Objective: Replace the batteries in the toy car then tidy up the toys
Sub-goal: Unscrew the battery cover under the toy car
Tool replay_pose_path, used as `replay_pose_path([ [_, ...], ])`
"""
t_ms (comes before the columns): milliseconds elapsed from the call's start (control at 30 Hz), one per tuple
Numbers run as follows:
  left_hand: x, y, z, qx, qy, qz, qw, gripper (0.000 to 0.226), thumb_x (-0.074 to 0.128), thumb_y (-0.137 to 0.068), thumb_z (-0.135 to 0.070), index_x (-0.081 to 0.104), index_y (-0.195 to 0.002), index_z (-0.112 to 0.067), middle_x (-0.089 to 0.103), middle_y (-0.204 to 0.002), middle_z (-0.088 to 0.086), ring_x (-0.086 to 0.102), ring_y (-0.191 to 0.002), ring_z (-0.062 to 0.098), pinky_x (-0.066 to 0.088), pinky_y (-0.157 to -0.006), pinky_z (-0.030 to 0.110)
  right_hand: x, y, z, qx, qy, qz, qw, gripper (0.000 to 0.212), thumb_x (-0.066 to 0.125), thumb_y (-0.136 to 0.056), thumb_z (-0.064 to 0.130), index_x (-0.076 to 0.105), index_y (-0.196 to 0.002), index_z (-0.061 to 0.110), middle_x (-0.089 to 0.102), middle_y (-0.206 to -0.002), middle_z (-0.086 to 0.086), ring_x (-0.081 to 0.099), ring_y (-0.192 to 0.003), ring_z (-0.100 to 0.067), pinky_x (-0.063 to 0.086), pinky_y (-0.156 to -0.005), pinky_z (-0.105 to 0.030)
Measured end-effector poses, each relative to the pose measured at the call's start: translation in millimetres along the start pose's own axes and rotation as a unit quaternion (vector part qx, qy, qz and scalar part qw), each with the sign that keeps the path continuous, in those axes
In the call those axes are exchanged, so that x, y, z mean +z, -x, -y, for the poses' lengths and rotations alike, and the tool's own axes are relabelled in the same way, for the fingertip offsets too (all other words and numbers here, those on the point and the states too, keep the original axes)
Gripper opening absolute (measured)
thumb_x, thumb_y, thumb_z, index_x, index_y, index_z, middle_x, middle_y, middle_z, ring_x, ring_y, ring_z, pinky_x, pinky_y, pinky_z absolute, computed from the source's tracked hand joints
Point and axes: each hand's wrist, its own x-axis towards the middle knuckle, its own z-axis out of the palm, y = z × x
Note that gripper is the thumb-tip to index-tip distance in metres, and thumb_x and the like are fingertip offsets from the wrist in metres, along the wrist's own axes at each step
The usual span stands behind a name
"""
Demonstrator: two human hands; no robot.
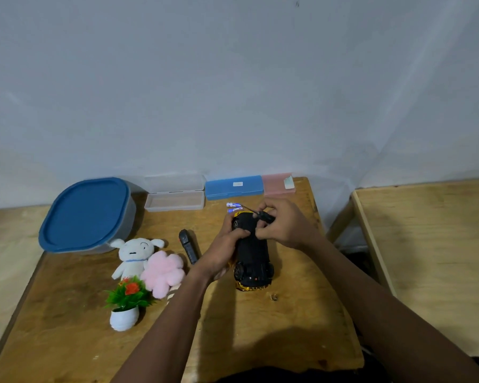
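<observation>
The toy car [253, 258] lies upside down on the wooden table [67, 313], black underside up, its gold body showing at the near end. My left hand [223, 248] grips the car's left side. My right hand [284, 223] is closed on a small screwdriver [256, 212] with a black handle, held over the car's far end. Two blue-and-white batteries [233, 207] lie on the table just beyond the car. A black remote [188, 246] lies to the left of my left hand.
A white plush dog [133, 255], a pink plush flower [165, 272] and a small potted plant [126, 305] sit at the left. A grey tub with a blue lid [85, 215] stands at the back left. Clear [174, 201], blue [234, 187] and pink [278, 184] cases line the wall. A second table [432, 258] stands at the right.
</observation>
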Motion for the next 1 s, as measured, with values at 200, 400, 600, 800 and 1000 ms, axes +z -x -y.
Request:
replay_pose_path([
  [200, -0.1, -7.2, 36.3, -0.035, -0.031, -0.07, 0.996, 0.054, 0.058, -0.092, -0.016, 0.036, -0.141, -0.025, 0.052, -0.133, 0.02, 0.059, -0.116, 0.038, 0.053, -0.097, 0.053, -5.7, 31.1, -56.0, 0.086, -0.051, -0.129, 0.987, 0.023, 0.078, -0.067, 0.005, 0.064, -0.079, 0.019, 0.065, -0.066, 0.007, 0.059, -0.061, -0.004, 0.05, -0.065, -0.026],
  [400, 10.2, -0.6, 69.6, -0.077, -0.048, -0.11, 0.99, 0.037, 0.05, -0.099, -0.009, 0.04, -0.133, -0.02, 0.055, -0.123, 0.015, 0.06, -0.105, 0.031, 0.056, -0.088, 0.048, 9.3, 76.4, -115.7, 0.238, 0.022, -0.149, 0.96, 0.021, 0.079, -0.067, 0.012, 0.06, -0.074, 0.013, 0.06, -0.07, 0.003, 0.057, -0.065, -0.01, 0.04, -0.058, -0.027],
  [600, 10.5, 2.3, 84.6, -0.09, -0.045, -0.131, 0.986, 0.034, 0.049, -0.099, -0.006, 0.043, -0.13, -0.016, 0.057, -0.123, 0.016, 0.06, -0.103, 0.03, 0.052, -0.093, 0.052, 22.0, 85.4, -131.4, 0.205, 0.075, -0.207, 0.954, 0.017, 0.075, -0.075, 0.02, 0.059, -0.069, 0.02, 0.061, -0.068, 0.002, 0.058, -0.066, -0.011, 0.045, -0.057, -0.031],
  [800, 10.8, 2.3, 86.3, -0.088, -0.029, -0.139, 0.986, 0.034, 0.048, -0.098, -0.003, 0.045, -0.13, -0.013, 0.059, -0.123, 0.015, 0.061, -0.102, 0.029, 0.054, -0.086, 0.045, 22.5, 88.1, -136.3, 0.175, 0.09, -0.224, 0.955, 0.02, 0.074, -0.079, 0.018, 0.057, -0.068, 0.021, 0.059, -0.064, 0.003, 0.056, -0.061, -0.009, 0.047, -0.057, -0.038],
  [1000, 13.2, 3.2, 86.9, -0.089, -0.027, -0.137, 0.986, 0.032, 0.049, -0.098, -0.004, 0.048, -0.127, -0.018, 0.059, -0.124, 0.015, 0.061, -0.104, 0.031, 0.053, -0.093, 0.052, 23.9, 93.3, -142.8, 0.173, 0.08, -0.225, 0.955, 0.02, 0.074, -0.083, 0.02, 0.058, -0.072, 0.024, 0.062, -0.069, 0.003, 0.06, -0.065, -0.011, 0.05, -0.058, -0.037],
])
